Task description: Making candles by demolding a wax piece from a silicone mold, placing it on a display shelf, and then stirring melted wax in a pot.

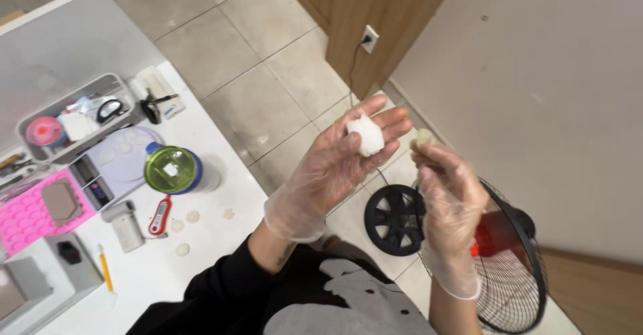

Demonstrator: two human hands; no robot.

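At the far left, on the white table (pixel 201 117), a clear plastic tray (pixel 67 117) holds small tools and a round pink item; below it lies a pink silicone mould with rows of round cavities (pixel 30 214), and just beside that a small digital scale (pixel 94 181) with a pale round plate (pixel 127 154) behind it; a green-lidded round container with a blue base (pixel 172 169) stands near the table's edge; a red-and-white probe thermometer (pixel 161 216) lies below it, close to a few small pale discs (pixel 184 224) scattered on the tabletop; a yellow-handled tool (pixel 106 271) rests lower down.

Further right, away from the table and over the tiled floor (pixel 248 60), the left hand (pixel 341 157), in a thin clear disposable glove, is turned palm up with the fingers loosely curled, cradling a soft white lump of dough-like material (pixel 366 135) against the fingertips; just to its right the right hand (pixel 449 194), also gloved, pinches a smaller beige piece (pixel 423 138) between thumb and fingertips, close to the white lump but apart from it; below the hands stands a black floor fan with a wire cage (pixel 509 275).
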